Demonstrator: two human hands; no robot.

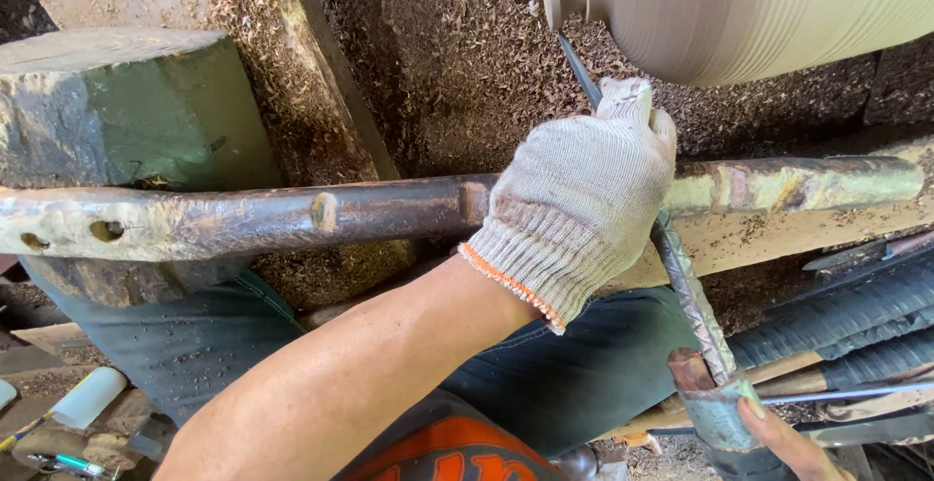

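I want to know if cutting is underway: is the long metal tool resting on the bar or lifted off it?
Resting on it: the tool crosses the bar, pinned by the gloved left hand.

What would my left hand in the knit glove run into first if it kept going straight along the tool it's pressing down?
Most likely the turned wooden piece. The left hand points up along the metal tool, just below the wood, resting on the metal bar. Depth is unclear.

**A floor buried in shavings**

From my remote seat I see brown wood shavings covering the whole ground. A weathered green-grey block stands at the left, its lower part worn and chipped. Pale planks lie at the right. Flat daylight falls evenly, casting soft shadows.
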